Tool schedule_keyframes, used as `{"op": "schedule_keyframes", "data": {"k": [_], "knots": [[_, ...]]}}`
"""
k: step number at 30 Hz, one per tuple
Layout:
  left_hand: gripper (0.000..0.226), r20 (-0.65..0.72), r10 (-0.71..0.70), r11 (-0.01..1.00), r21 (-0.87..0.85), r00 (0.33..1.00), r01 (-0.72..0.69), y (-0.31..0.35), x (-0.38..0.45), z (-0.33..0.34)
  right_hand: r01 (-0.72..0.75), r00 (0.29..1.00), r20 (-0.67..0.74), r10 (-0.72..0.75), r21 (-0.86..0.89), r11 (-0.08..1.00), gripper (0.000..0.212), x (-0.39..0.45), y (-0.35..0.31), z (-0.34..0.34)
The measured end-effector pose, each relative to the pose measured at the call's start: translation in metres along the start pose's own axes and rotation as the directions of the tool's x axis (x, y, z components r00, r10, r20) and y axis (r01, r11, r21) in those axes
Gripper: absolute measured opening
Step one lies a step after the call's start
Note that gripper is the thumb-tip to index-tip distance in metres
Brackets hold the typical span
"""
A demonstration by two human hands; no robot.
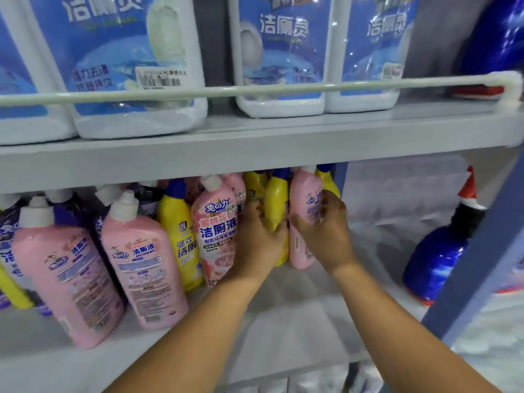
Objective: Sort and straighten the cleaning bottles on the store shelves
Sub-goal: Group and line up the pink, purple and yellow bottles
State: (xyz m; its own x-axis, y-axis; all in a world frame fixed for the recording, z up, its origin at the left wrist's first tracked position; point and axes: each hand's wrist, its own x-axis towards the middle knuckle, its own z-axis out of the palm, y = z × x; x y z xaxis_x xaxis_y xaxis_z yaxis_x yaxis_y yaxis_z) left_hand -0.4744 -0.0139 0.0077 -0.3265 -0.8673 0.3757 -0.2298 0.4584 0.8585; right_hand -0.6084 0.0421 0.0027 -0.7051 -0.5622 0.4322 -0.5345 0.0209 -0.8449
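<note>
Both forearms reach in from the bottom edge toward the lower shelf (297,330). Fingers of the right hand (326,231) curl round a pink bottle (304,214), thumb on its front label and fingertips wrapped over its right side, so the bottle stands upright in that grip at the right end of the row. Fingers of the left hand (259,242) curl round a yellow bottle (276,202) just left of the pink one, the palm covering its lower half; the two bottles touch or nearly touch between the hands. Left of that hand stands another pink bottle (217,228) with a grapefruit label, then a yellow one (177,231) behind it, then two pink bottles (141,268) leaning left with their back labels outward, and purple bottles (8,239) at the far left. More yellow and pink bottles crowd behind the held pair, their caps under the shelf above. A blue spray bottle (436,259) stands well apart at the right, by a blue post (479,251). On the upper shelf (255,148), large white jugs (127,66) with blue labels stand behind a rail (255,90).
</note>
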Motion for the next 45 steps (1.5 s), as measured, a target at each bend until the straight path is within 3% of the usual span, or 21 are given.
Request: {"op": "schedule_keyframes", "data": {"k": [2,4,9,15,22,26,29,31,33,35,36,40,45], "knots": [[0.048,-0.024,-0.013,0.984,0.175,1.000,0.017,-0.004,0.010,0.015,0.000,1.000,0.019,-0.001,0.033,0.999,0.060,0.001,0.003,0.004],[0.060,-0.033,-0.106,0.971,0.212,0.994,0.111,-0.009,0.015,0.024,-0.009,0.999,0.032,0.007,0.058,0.998,0.069,0.000,0.007,0.008],[0.044,-0.049,-0.075,0.991,0.108,0.996,0.080,-0.013,-0.009,0.017,-0.039,0.996,0.089,0.030,0.107,0.994,0.055,-0.004,0.010,0.000],[0.041,-0.174,-0.186,0.982,-0.043,0.967,0.182,-0.017,-0.096,-0.053,-0.125,0.977,0.198,0.078,0.239,0.963,0.065,-0.032,-0.010,-0.003],[0.061,-0.151,-0.274,0.958,-0.133,0.950,0.255,-0.018,-0.122,-0.104,-0.114,0.921,0.389,-0.011,0.298,0.948,0.059,-0.063,-0.043,0.045],[0.052,-0.137,-0.287,0.951,-0.155,0.948,0.266,-0.019,-0.122,-0.109,-0.120,0.906,0.423,-0.014,0.288,0.950,0.082,-0.066,-0.044,0.058],[0.050,-0.093,-0.282,0.952,-0.146,0.955,0.267,-0.026,-0.116,-0.112,-0.133,0.874,0.484,-0.042,0.322,0.937,0.070,-0.062,-0.041,0.048],[0.062,-0.083,-0.286,0.954,-0.124,0.955,0.275,-0.027,-0.113,-0.112,-0.101,0.925,0.378,-0.034,0.331,0.938,0.051,-0.050,-0.040,0.027],[0.062,-0.080,-0.286,0.953,-0.122,0.955,0.276,-0.028,-0.111,-0.113,-0.010,0.999,0.048,-0.004,0.292,0.956,0.045,-0.024,-0.030,0.003],[0.057,-0.077,-0.276,0.956,-0.127,0.958,0.265,-0.032,-0.111,-0.113,0.058,0.973,-0.229,-0.033,0.101,0.993,0.053,0.009,-0.014,-0.014],[0.057,-0.075,-0.271,0.957,-0.131,0.960,0.260,-0.033,-0.111,-0.113,0.050,0.967,-0.252,-0.042,0.026,0.998,0.056,0.024,-0.007,-0.018],[0.064,-0.079,-0.262,0.959,-0.133,0.962,0.250,-0.031,-0.109,-0.110,-0.167,0.986,0.028,0.167,0.011,0.986,0.046,0.049,0.012,-0.012],[0.070,-0.076,-0.269,0.955,-0.149,0.960,0.256,-0.030,-0.109,-0.109,-0.121,0.992,-0.027,0.124,0.093,0.988,0.031,0.020,0.011,-0.018]]}}
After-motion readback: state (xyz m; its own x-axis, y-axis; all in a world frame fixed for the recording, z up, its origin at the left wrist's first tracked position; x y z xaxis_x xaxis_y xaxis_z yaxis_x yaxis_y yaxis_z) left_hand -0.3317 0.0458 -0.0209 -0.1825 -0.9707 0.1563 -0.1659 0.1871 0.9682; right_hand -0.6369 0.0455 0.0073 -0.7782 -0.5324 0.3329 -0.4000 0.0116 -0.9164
